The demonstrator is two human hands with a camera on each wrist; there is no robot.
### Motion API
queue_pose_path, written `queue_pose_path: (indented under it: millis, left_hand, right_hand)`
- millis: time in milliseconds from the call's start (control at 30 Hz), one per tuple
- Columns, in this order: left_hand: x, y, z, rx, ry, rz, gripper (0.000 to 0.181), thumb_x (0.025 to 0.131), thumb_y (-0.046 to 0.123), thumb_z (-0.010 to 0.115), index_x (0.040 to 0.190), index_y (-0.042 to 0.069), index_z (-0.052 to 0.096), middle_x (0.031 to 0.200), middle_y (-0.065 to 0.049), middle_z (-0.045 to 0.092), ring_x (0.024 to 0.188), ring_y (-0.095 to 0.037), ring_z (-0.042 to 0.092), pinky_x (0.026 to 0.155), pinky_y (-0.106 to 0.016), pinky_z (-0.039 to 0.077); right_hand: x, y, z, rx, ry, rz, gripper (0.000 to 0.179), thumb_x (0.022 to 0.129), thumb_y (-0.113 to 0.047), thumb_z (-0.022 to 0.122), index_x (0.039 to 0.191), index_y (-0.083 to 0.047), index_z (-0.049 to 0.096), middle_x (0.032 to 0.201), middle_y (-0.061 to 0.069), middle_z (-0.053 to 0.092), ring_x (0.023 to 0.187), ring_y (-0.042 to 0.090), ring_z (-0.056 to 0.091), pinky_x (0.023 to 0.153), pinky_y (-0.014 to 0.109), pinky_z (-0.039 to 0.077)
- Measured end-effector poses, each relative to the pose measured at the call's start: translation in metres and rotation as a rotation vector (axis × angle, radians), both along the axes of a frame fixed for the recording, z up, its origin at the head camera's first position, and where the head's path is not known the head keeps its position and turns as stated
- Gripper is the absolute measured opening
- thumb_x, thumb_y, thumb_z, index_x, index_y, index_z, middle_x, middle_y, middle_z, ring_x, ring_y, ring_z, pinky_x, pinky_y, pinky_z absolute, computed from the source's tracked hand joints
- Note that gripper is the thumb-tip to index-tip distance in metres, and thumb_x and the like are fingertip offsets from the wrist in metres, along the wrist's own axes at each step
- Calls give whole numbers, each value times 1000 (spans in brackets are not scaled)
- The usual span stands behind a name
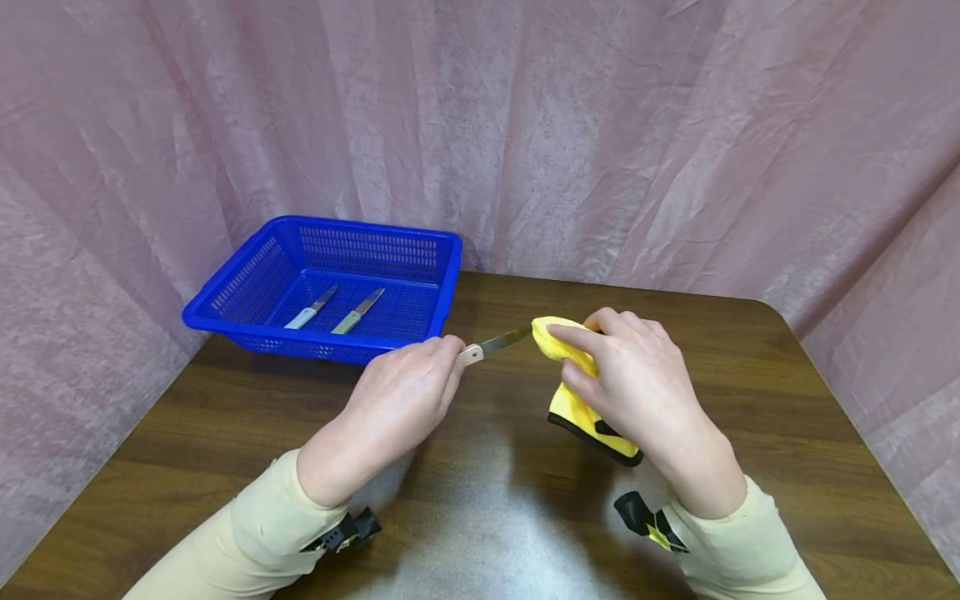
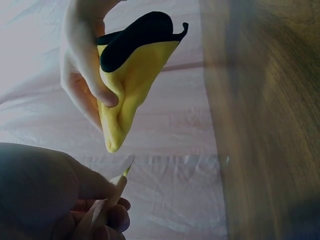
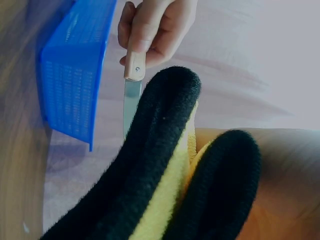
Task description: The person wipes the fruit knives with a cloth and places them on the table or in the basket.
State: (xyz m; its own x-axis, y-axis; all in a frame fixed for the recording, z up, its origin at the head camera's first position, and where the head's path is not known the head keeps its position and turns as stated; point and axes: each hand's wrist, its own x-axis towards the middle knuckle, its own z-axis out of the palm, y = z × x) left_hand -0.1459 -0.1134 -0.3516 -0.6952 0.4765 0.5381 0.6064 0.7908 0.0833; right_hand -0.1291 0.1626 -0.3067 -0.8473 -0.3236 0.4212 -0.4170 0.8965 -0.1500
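My left hand [image 1: 405, 387] grips a small knife by its pale pinkish handle [image 1: 471, 355], with the blade [image 1: 504, 340] pointing right. In my right hand [image 1: 637, 383] a folded yellow cloth [image 1: 573, 408] with black edging is pinched between thumb and fingers. The cloth's upper fold sits right at the blade's tip in the head view. From the left wrist, the cloth [image 2: 132, 75] hangs above the knife handle [image 2: 100, 207]. The right wrist view shows the blade [image 3: 132, 102] partly hidden behind the cloth's black edge [image 3: 165, 120].
A blue plastic basket [image 1: 446, 283] stands at the back left of the brown wooden table [image 1: 712, 350]. Inside it lie a knife with a light blue handle [image 1: 302, 317] and one with a green handle [image 1: 347, 322]. Pink curtains [image 1: 525, 133] hang behind the table.
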Motion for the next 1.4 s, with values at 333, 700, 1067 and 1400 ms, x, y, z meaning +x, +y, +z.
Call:
queue_pose_path:
  millis: [333,700,1067,1400]
  left_hand:
    - [1,0,0,-12,-30,-33,17,104,16,78,102,9,63,75,2,52,56,-21,51,46,-40,43]
    - [1,2,-3,-24,-16,-31,19,109,23,72,99,10,61,73,4,49,55,-18,46,44,-37,38]
    - [3,3,-3,-27,-23,-35,19,107,22,74,98,11,62,73,4,49,54,-19,45,44,-38,38]
    - [5,4,-1,-41,-27,-41,17,108,23,74,101,10,65,74,3,51,54,-18,47,44,-37,39]
  right_hand:
    - [3,-4,-1,-7,17,19,47,91,-11,72,135,-24,81,102,4,69,89,27,60,96,51,48]
    - [5,-8,-4,-8,35,52,47,90,-11,74,134,-24,82,103,3,69,91,28,61,97,52,49]
    - [6,-11,-5,24,45,81,47,91,-11,73,135,-25,81,106,5,70,91,29,60,95,52,49]
    - [8,-16,-7,27,32,110,47,92,-10,73,135,-25,81,108,5,70,98,30,64,98,52,49]
